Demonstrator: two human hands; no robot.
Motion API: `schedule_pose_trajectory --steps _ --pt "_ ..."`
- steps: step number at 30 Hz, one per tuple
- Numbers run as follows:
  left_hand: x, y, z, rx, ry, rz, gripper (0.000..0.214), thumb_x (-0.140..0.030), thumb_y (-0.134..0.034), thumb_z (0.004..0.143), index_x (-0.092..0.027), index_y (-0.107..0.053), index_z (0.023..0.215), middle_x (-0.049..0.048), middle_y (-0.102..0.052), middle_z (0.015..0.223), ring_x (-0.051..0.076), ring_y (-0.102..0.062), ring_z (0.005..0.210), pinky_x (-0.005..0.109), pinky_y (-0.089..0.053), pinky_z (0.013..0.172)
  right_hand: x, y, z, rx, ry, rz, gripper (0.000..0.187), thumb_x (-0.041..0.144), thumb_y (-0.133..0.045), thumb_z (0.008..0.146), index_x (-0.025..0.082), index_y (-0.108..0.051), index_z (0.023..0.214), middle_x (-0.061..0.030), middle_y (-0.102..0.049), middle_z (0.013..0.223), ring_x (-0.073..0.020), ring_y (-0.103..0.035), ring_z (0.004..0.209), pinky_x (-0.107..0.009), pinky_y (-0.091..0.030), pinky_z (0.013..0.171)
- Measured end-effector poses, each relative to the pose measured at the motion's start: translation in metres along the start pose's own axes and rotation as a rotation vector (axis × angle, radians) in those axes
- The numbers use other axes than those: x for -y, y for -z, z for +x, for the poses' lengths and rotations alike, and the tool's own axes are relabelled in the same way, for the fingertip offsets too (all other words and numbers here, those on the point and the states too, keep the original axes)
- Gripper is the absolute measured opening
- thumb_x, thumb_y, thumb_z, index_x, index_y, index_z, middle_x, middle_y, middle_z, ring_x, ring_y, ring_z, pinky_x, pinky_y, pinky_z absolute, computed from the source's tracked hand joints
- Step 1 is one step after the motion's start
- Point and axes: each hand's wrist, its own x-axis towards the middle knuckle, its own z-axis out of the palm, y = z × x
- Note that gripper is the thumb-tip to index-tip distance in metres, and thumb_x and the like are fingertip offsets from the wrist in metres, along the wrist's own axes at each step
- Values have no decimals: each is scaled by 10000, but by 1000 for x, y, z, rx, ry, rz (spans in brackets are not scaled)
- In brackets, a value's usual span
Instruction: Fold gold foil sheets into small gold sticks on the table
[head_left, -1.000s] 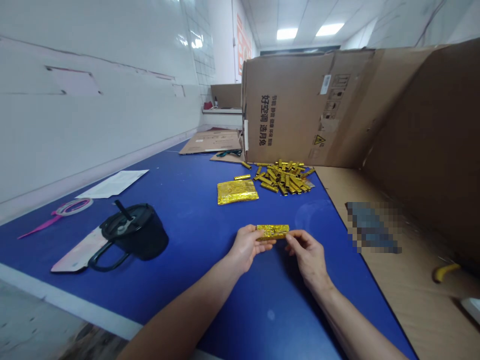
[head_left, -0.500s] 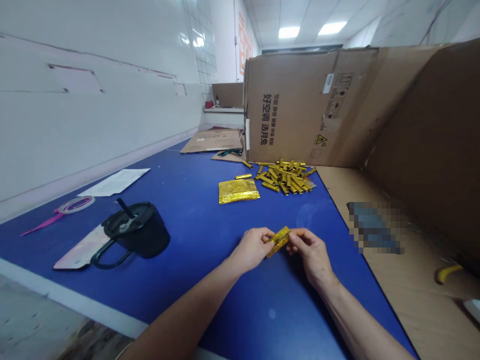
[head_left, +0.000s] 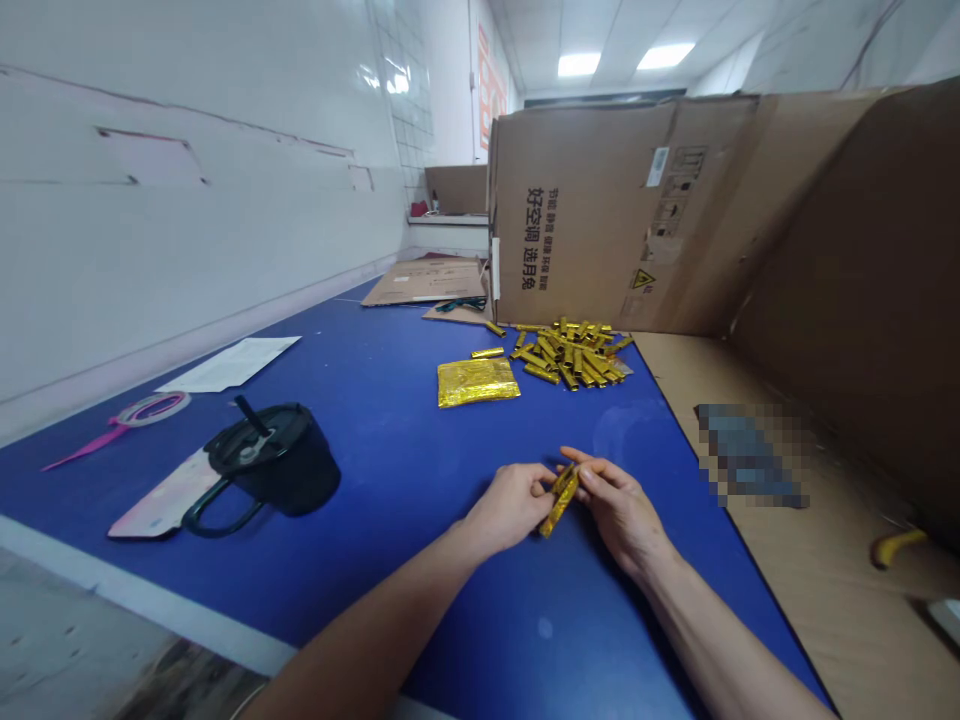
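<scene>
Both my hands meet over the blue table (head_left: 390, 440) and pinch a small gold foil piece (head_left: 560, 500), which now stands on end, narrow and tilted. My left hand (head_left: 510, 505) grips its lower left side with curled fingers. My right hand (head_left: 611, 500) holds its upper end between thumb and fingers. Farther back lies a flat stack of gold foil sheets (head_left: 478, 381), and behind that a pile of several rolled gold foil sticks (head_left: 574, 352).
A black mug with lid and straw (head_left: 270, 465) sits on a pink card at the left. A tape roll (head_left: 154, 408) and a paper sheet (head_left: 229, 363) lie beyond it. Big cardboard panels (head_left: 600, 210) wall the back and right; cardboard covers the table's right side.
The gold foil piece went from lying flat and wide between my hands to folded narrow and turned on end. My hands drew closer together and slightly nearer to me.
</scene>
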Motion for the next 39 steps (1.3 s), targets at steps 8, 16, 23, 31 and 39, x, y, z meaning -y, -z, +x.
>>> schedule_pose_trajectory --steps 8,16,23,31,39 --pt "-11 -7 -3 54 124 -265 197 -147 -471 673 -126 -569 843 -21 -545 534 81 -519 437 191 -431 441 -4 -3 1 -136 47 -175 153 291 -688 571 163 -626 627 -54 -613 908 -157 -524 703 -266 -380 619" --pt "-16 -7 -1 71 198 -463 145 -195 -538 683 -108 -543 798 -1 -574 556 95 -550 445 225 -467 454 -8 -2 2 -199 72 -180 223 256 -695 554 170 -599 735 3 -601 670 -115 -507 582 -234 -375 551" --pt "-14 -7 -2 38 177 -412 132 -152 -513 685 -113 -549 805 -2 -569 575 96 -552 464 214 -466 434 -3 -7 2 -203 33 -224 279 265 -703 527 152 -564 741 30 -554 567 -92 -477 498 -211 -353 465" --pt "-14 -8 0 28 191 -450 104 -153 -461 719 -104 -530 779 1 -560 562 77 -528 433 186 -460 404 2 -8 1 -144 -55 -336 344 339 -670 547 150 -522 794 57 -509 504 -56 -372 368 -192 -260 351" --pt "-7 -10 1 5 217 -394 110 -189 -450 719 -112 -527 740 -11 -534 537 88 -517 415 197 -449 379 1 -8 1 -79 -91 -441 345 328 -652 543 162 -512 810 56 -512 536 -65 -399 394 -197 -298 369"
